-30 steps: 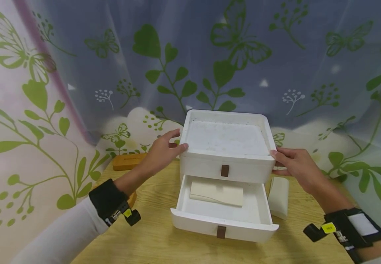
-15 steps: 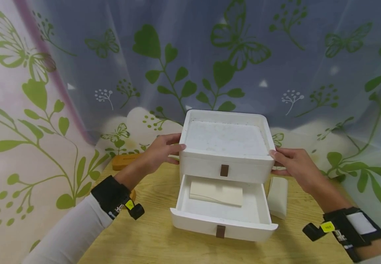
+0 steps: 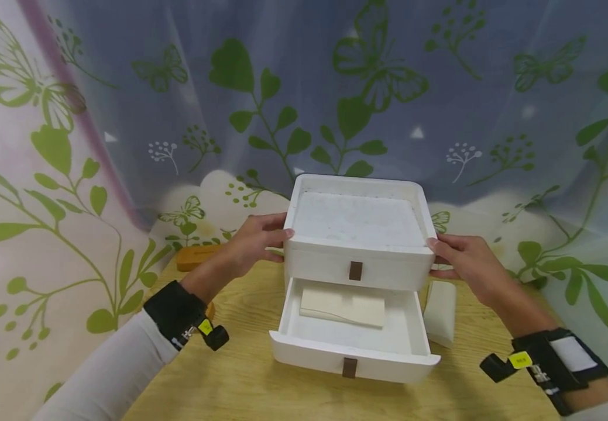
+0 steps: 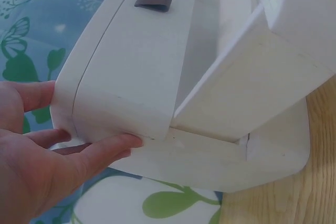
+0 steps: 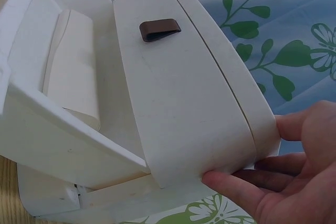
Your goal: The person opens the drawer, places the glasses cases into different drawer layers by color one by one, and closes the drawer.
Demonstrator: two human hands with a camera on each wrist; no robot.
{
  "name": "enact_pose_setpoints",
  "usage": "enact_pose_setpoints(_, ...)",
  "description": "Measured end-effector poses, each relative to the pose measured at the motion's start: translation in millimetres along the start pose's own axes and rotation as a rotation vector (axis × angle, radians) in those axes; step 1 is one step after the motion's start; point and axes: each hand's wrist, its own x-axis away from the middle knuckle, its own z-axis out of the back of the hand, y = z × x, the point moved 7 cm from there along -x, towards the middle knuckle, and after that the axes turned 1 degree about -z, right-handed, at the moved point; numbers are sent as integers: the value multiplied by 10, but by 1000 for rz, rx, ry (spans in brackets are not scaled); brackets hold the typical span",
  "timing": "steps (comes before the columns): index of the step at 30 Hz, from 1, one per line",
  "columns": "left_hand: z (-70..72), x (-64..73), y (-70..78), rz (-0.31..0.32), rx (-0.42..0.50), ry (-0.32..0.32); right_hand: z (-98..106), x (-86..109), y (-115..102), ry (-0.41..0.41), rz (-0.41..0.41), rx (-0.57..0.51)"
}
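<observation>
A small white two-drawer desk organizer [image 3: 356,260] with a raised-rim top stands on the table. Its upper drawer front [image 4: 131,51] is closed; the lower drawer [image 3: 353,369] is pulled out. In it lies a cream flat piece [image 3: 342,306] with a folded-over flap, also visible in the right wrist view. My left hand [image 3: 251,242] touches the organizer's left side, thumb at the top rim and fingers fairly straight along the wall. On the opposite side, my right hand [image 3: 467,260] rests its thumb at the front right corner, with extended fingers against the side wall.
A cream rounded case-like object [image 3: 440,313] lies on the wooden table [image 3: 240,374] right of the organizer. An orange-yellow box [image 3: 195,257] is at the back left, another yellow object partly behind my left wrist. A patterned curtain [image 3: 261,134] hangs close behind.
My left hand has shifted slightly lower, its fingers now against the organizer's left side. My right hand stays at the right corner. The whole view has drifted slightly; the organizer and lower drawer look unchanged.
</observation>
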Motion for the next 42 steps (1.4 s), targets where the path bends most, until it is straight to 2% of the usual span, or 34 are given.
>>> enact_pose_setpoints(14, -19, -14, 1, -2, 21, -1, 73, 4, 98, -4, 7, -23)
enact_pose_setpoints(21, -19, 6, -27, 6, 23, -2, 89, -34, 294, 14, -61, -24)
enact_pose_setpoints(36, -6, 4, -33, 12, 24, 2, 129, -169, 1015, 9, -274, 241)
enact_pose_setpoints(42, -6, 17, -21, 11, 23, 1, 55, -224, 1195, 19, -279, 369)
